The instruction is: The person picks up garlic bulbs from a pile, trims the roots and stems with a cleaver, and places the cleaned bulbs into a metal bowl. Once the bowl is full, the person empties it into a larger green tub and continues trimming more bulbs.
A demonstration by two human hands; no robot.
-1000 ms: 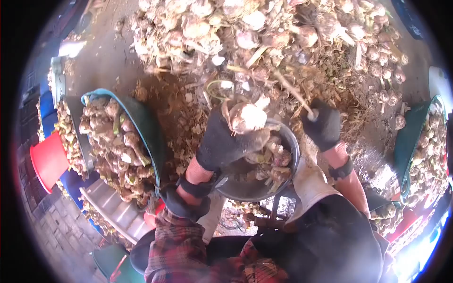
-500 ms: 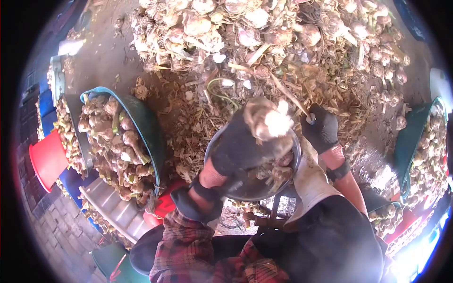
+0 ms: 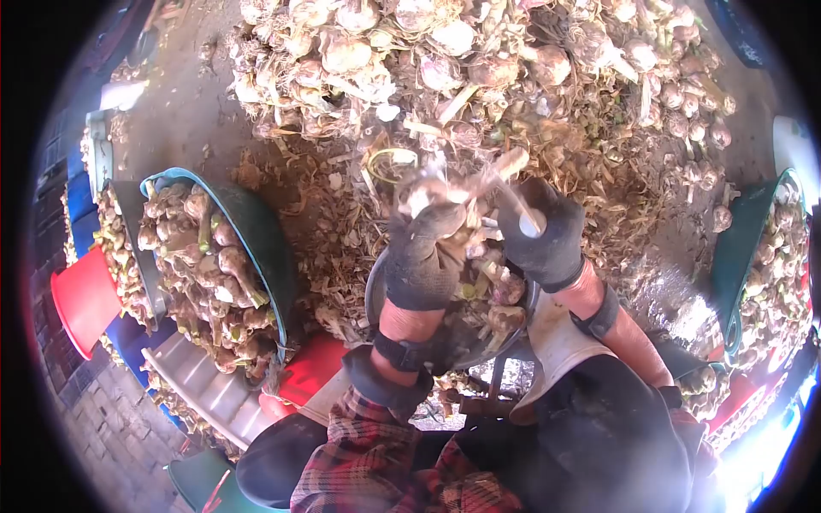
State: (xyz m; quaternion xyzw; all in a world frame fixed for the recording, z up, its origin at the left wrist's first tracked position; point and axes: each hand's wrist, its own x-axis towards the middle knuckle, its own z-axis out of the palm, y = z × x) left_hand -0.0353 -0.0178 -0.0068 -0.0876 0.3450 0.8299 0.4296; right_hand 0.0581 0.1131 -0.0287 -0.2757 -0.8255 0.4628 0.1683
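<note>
My left hand (image 3: 423, 261), in a dark work glove, is closed around a garlic bulb (image 3: 422, 198) whose cut stalk points up and right. In my right hand (image 3: 547, 235), also gloved, is a knife (image 3: 516, 203) with a pale rounded handle end. Its narrow blade is smeared by motion and overlaps the garlic's stalk in this view. Both hands are over a dark bucket (image 3: 374, 295) between my knees. Several trimmed garlic bulbs (image 3: 505, 318) lie inside the bucket, partly hidden by my hands and wrists.
A large garlic heap (image 3: 351, 56) covers the ground ahead, with dry husks (image 3: 329, 274) nearer me. Garlic-filled green tubs stand left (image 3: 272, 248) and right (image 3: 731, 256). On the left are a red bucket (image 3: 85, 299) and a white crate (image 3: 205, 389).
My left hand has turned and drawn back from over the bucket's middle, bringing the garlic up and left. My right hand with the knife has come left, close to the garlic.
</note>
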